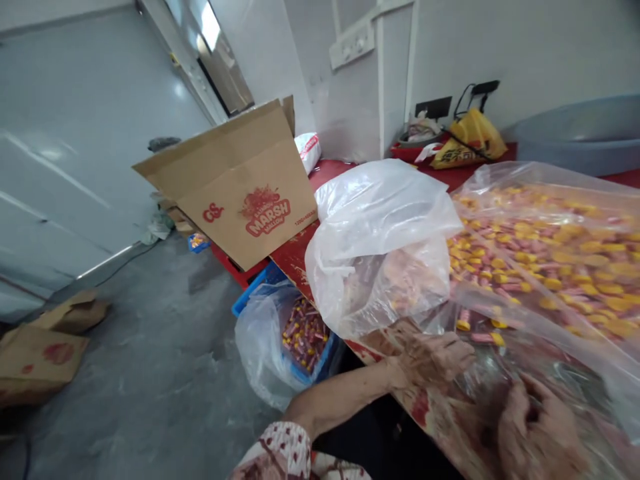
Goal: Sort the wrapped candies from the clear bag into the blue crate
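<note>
My right hand (540, 430) is at the lower right, its thumb and fingers curled in a pinch on a clear plastic bag (487, 377). Across from it, my left hand (437, 357) rests near the table edge, knuckles up, fingers bent on the same clear plastic. Beyond both hands lies a heap of small pink sticks with yellow ends (550, 260), partly under a large translucent sheet (575, 323). A few loose sticks (465, 319) lie close to my left fingers. A crumpled translucent white bag (380, 233) stands just past my left hand, with something pinkish inside.
An open cardboard box (250, 200) printed "Marsh Mallow" tilts at the table's far end. Below the edge, a blue crate (320, 360) lined with plastic holds more sticks. Further back are a yellow bag (470, 140) and a large bluish tub (580, 133). Cartons (45, 353) lie on the floor.
</note>
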The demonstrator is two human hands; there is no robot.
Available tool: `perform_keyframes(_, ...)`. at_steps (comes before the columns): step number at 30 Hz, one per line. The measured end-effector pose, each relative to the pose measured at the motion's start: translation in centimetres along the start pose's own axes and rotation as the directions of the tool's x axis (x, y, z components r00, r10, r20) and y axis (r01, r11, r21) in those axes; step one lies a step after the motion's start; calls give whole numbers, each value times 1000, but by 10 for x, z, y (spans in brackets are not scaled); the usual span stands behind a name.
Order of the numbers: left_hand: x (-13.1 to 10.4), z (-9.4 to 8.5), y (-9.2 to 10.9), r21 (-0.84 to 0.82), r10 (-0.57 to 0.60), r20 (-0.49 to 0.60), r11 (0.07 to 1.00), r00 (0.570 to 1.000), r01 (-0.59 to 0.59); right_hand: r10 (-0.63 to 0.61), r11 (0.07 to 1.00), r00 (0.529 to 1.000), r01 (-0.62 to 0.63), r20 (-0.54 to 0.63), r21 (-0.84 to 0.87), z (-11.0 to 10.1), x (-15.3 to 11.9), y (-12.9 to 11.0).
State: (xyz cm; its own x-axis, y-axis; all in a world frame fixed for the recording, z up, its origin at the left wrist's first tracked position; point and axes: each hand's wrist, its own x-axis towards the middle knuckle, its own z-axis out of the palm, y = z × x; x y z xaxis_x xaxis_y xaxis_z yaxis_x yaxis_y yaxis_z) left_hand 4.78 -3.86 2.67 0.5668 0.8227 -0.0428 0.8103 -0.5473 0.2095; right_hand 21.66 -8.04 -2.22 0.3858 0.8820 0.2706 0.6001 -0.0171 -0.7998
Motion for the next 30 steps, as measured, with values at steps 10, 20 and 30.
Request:
perform_keyframes(10, -19, 3, 13, -283, -151, -176, 954, 973, 97, -8, 1000, 998, 8, -63, 7, 0, -1, -2)
perform_keyframes(20, -25, 4, 17, -363, -141, -304, 932, 942, 23, 8, 1000, 998, -7, -60, 17, -1, -3, 6)
perform_keyframes(30, -14, 22, 5, -427, -152, -277, 904, 949, 20, 4, 1000, 997, -5, -74, -6, -2, -5, 4)
